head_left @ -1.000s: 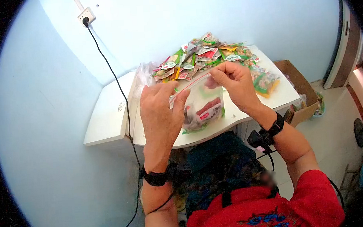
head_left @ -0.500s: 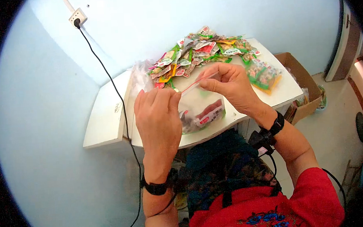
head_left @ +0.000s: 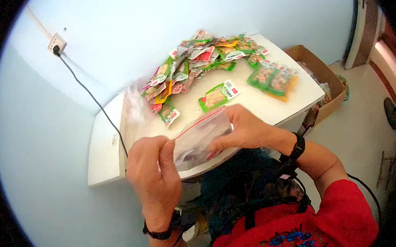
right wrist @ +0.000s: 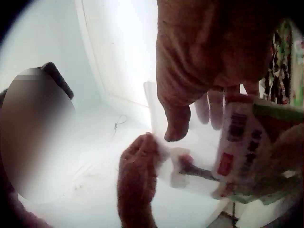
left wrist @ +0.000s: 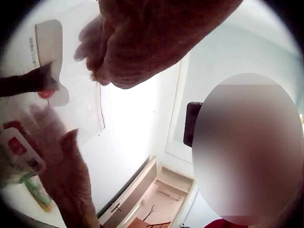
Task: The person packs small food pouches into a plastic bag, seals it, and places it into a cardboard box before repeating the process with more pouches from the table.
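A clear zip-lock bag (head_left: 203,139) with a red strip along its top edge is held between both hands, over the front of the white table. My left hand (head_left: 153,175) pinches its left corner. On the other side my right hand (head_left: 247,130) grips the bag, thumb across the near face and fingers behind the plastic. Inside the bag, a snack packet (right wrist: 237,152) with printed label shows in the right wrist view. The left wrist view has the bag (left wrist: 78,109) seen from below, between the left hand (left wrist: 142,42) and the right hand (left wrist: 71,175).
Many snack packets (head_left: 195,63) are heaped at the table's back. One packet (head_left: 216,95) lies alone mid-table, and a filled bag (head_left: 274,79) lies at right. Crumpled clear plastic (head_left: 136,102) sits left. A cardboard box (head_left: 330,87) stands beside the table; a black cord (head_left: 86,91) hangs left.
Both hands have come down and nearer the body with the bag. The right hand has gone from pinching the top edge to gripping the bag's side. The lone packet behind it now shows.
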### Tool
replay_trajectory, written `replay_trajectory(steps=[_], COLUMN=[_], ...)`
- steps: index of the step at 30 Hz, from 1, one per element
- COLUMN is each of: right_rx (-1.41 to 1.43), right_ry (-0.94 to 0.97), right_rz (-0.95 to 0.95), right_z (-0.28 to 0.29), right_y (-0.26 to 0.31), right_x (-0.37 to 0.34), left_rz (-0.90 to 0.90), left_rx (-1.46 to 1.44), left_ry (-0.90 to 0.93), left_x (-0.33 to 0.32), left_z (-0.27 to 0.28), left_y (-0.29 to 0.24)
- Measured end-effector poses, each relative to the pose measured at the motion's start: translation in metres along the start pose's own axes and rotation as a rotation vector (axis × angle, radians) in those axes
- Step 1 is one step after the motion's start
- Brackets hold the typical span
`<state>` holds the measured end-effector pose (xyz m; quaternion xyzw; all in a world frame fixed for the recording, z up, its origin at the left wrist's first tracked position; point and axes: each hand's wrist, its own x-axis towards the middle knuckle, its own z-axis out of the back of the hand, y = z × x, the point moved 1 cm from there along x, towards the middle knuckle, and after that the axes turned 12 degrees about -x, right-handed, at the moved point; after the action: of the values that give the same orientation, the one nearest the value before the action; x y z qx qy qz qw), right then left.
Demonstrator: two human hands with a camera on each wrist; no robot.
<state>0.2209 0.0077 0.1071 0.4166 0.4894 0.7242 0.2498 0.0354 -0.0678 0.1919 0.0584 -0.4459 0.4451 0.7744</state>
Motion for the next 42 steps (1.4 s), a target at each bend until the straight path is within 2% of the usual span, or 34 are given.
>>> replay_trajectory(steps=[1, 2, 5, 8, 11, 12, 15, 18, 23, 24, 27, 30, 33, 36, 39, 42], right_rx=[-0.032, 0.107, -0.010, -0.029, 0.000, -0.008, -0.078, -0.198, -0.216, -0.397, -0.527, -0.704, -0.942, -1.107, -1.091, -0.743], right_ry=[0.072, 0.102, 0.108, 0.093, 0.080, 0.072, 0.082, 0.119, -0.001, -0.055, -0.372, -0.347, -0.241, 0.003, -0.022, -0.070], right_rz=[-0.070, -0.127, -0.035, -0.021, -0.012, -0.011, -0.008, -0.003, 0.034, -0.053, 0.220, 0.376, 0.428, 0.413, 0.368, 0.241], right_z=[0.001, -0.002, -0.007, -0.013, -0.015, -0.015, -0.014, -0.012, -0.019, -0.017, -0.021, -0.018, -0.023, -0.036, -0.042, -0.043], right_y=[-0.007, -0.010, -0.024, -0.034, -0.034, -0.034, -0.032, -0.028, -0.033, -0.033, -0.024, -0.004, 0.015, 0.020, 0.000, -0.027], right_x=[-0.004, -0.011, -0.023, -0.028, -0.028, -0.028, -0.027, -0.029, -0.030, -0.033, -0.034, -0.032, -0.027, -0.026, -0.027, -0.036], left_rz=[0.019, 0.040, 0.208, 0.388, 0.566, 0.705, 0.869, 0.871, 0.796, 0.830, 0.831, 0.799, 0.796, 0.769, 0.813, 0.842], left_rx=[-0.008, -0.021, -0.144, -0.266, -0.573, -0.707, -0.922, -1.140, -1.009, -1.046, -1.133, -1.125, -1.118, -1.137, -1.153, -1.146], left_ry=[0.014, 0.025, 0.100, 0.224, 0.419, 0.449, 0.550, 0.664, 0.619, 0.569, 0.543, 0.512, 0.562, 0.560, 0.587, 0.565], left_x=[0.000, 0.000, 0.009, 0.022, 0.030, 0.027, 0.021, 0.013, 0.010, 0.010, 0.007, 0.005, 0.004, 0.001, -0.006, -0.014], left_z=[0.001, 0.002, 0.000, -0.009, -0.024, -0.031, -0.042, -0.046, -0.043, -0.042, -0.039, -0.034, -0.031, -0.034, -0.034, -0.035], left_y=[0.002, 0.005, 0.012, 0.034, 0.076, 0.089, 0.106, 0.123, 0.121, 0.118, 0.120, 0.110, 0.103, 0.102, 0.109, 0.110])
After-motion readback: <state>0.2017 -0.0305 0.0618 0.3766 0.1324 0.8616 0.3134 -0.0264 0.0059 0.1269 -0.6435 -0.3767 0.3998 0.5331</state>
